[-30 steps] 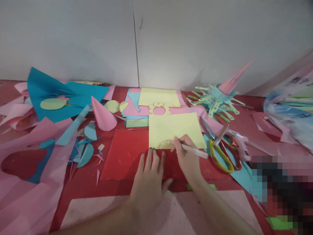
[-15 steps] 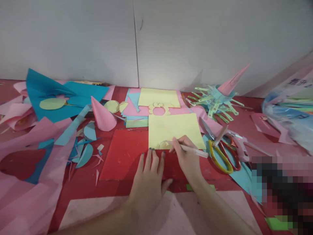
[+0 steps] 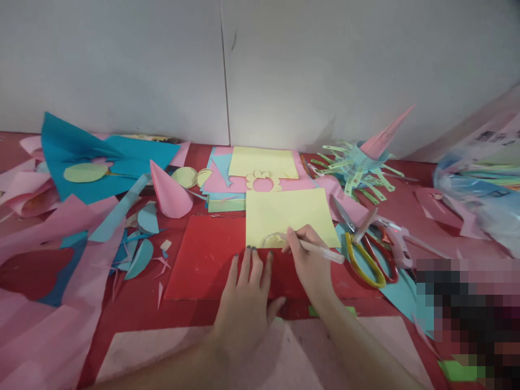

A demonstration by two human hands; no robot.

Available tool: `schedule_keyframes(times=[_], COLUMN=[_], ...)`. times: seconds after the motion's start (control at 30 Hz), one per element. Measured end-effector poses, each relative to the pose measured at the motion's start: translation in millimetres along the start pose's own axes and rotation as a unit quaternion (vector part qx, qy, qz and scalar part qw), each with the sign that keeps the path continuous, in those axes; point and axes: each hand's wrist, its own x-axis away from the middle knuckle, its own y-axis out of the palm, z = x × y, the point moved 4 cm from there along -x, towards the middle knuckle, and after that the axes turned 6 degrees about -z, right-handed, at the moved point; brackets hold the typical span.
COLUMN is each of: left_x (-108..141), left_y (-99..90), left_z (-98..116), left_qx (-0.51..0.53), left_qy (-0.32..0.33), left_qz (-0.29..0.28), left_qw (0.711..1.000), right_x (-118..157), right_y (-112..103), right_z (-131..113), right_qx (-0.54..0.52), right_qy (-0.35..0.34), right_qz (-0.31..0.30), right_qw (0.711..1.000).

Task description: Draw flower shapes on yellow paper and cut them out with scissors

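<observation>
A pale pen (image 3: 323, 251) is gripped in my right hand (image 3: 312, 262), its tip near a curved line drawn at the lower edge of a yellow paper sheet (image 3: 290, 211). My left hand (image 3: 246, 292) lies flat with fingers spread, the fingertips at the sheet's lower edge. Both hands rest over a red board (image 3: 203, 260) under the yellow sheet. Just behind the sheet lies a yellow scalloped paper ring (image 3: 278, 182), like a flower outline.
Scissors with yellow and red handles (image 3: 366, 265) and a pink glue gun (image 3: 400, 244) lie at right. A pink paper cone (image 3: 170, 195) stands left of centre. Paper scraps (image 3: 140, 257) are scattered at left. A fringed cone piece (image 3: 361, 168) stands at back right.
Almost nothing differs. The whole view has shifted very slightly left; both hands, the pen and the yellow sheet keep their places relative to each other.
</observation>
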Motion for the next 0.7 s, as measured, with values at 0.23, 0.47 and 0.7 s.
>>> schedule_keyframes(times=[0.23,0.47,0.7], left_x=[0.8,1.6,1.5], left_y=[-0.7,-1.4,-1.9], left_z=[-0.5,0.1,0.2], left_qx=[-0.005,-0.003,0.001], left_qy=[-0.002,0.0,-0.002], left_qz=[0.002,0.01,0.009], left_qw=[1.0,1.0,1.0], right_x=[1.4,-12.2,-15.8], right_y=[-3.3,-19.3,-13.9], right_z=[1.7,13.2,12.4], right_qx=[-0.003,-0.071,-0.026], right_qy=[0.018,0.003,-0.015], right_qz=[0.037,0.044,-0.028], right_qw=[0.999,0.996,0.999])
